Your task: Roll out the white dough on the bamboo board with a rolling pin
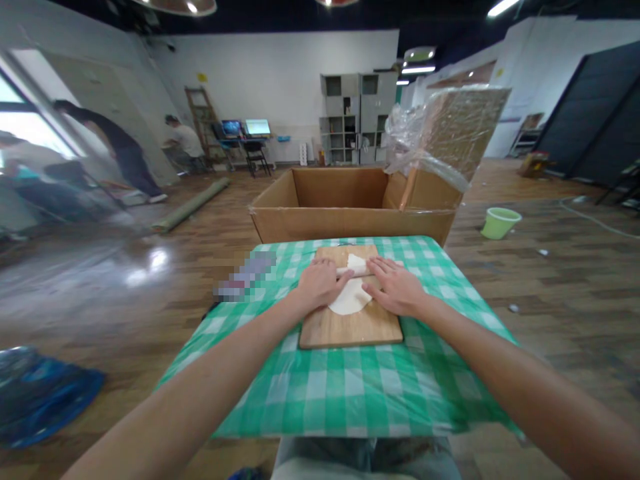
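A flat sheet of pale dough (349, 303) lies on a wooden cutting board (351, 333). Across it runs a light-coloured rolling pin (358, 268), with dough showing on both its near and far sides. My left hand (321, 283) presses on the pin's left end, its fingers over the top and its thumb pointing inward. On the right end, my right hand (397, 288) has its fingers laid over the pin and its thumb beside the dough. Both hands hide the ends of the pin and parts of the board.
A green-and-white checked cloth (320, 400) covers the table. A blurred-out item (246, 277) lies at its left edge. Beyond stands a large open cardboard box (350, 223). A green bucket (500, 223) is on the floor at right; several people are at the left.
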### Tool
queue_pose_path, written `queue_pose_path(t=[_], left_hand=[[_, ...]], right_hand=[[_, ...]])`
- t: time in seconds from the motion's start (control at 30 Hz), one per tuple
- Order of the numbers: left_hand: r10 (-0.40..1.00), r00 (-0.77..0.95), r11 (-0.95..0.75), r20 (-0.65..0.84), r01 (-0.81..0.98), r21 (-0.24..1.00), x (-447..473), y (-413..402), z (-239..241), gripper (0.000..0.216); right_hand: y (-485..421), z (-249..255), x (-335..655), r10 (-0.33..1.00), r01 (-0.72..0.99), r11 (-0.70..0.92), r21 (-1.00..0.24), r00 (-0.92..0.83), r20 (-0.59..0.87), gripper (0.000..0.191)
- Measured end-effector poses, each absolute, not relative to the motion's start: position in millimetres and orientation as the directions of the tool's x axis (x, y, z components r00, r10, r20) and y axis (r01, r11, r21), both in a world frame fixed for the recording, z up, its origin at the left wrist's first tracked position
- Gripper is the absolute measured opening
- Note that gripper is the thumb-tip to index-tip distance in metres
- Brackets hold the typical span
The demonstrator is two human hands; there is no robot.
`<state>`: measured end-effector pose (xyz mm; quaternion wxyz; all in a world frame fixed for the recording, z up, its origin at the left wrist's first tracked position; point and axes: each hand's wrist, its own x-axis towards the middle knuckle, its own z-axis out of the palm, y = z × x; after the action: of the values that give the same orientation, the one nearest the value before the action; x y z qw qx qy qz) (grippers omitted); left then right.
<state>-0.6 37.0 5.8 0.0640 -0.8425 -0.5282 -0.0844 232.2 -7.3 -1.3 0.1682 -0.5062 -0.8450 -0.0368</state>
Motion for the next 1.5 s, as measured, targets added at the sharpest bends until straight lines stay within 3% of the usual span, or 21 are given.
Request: queue_pose_path(t=[0.27, 0.4, 0.57, 0.73, 0.93, 1.27, 1.5], left_hand=[[0.883, 0.433, -0.445, 0.179, 0.895, 0.031, 2, 99, 3, 0.065], [0.904, 0.397, -0.410, 0.157, 0.910, 0.059, 3, 134, 1, 0.071], [0.941, 0.303, -0.322, 0.150, 0.938, 0.126, 9, 165, -2, 0.088], [0.980, 0.146, -0.171, 0.133, 0.964, 0.202, 17, 183, 4, 0.089], [0.990, 0.123, -0.137, 0.073, 0.959, 0.249, 18, 197, 5, 0.090], [0.938, 0.250, -0.277, 0.240, 0.957, 0.086, 13, 173, -3, 0.084], [0.895, 0.309, -0.330, 0.323, 0.944, 0.011, 9, 125, -10, 0.081]], right_hand=[[59, 8, 231, 0.897, 0.887, 0.437, -0.147, -0.417, 0.147, 0.073], [100, 5, 235, 0.904, 0.888, 0.427, -0.173, -0.423, 0.060, 0.078], [142, -6, 242, 0.884, 0.875, 0.467, -0.129, -0.463, 0.059, 0.085], [170, -14, 245, 0.859, 0.852, 0.512, -0.107, -0.509, 0.058, 0.082], [179, -14, 247, 0.885, 0.879, 0.465, -0.108, -0.459, 0.077, 0.081], [148, -6, 238, 0.905, 0.912, 0.408, -0.034, -0.399, 0.151, 0.077], [109, -6, 234, 0.906, 0.916, 0.397, -0.049, -0.383, 0.180, 0.079]])
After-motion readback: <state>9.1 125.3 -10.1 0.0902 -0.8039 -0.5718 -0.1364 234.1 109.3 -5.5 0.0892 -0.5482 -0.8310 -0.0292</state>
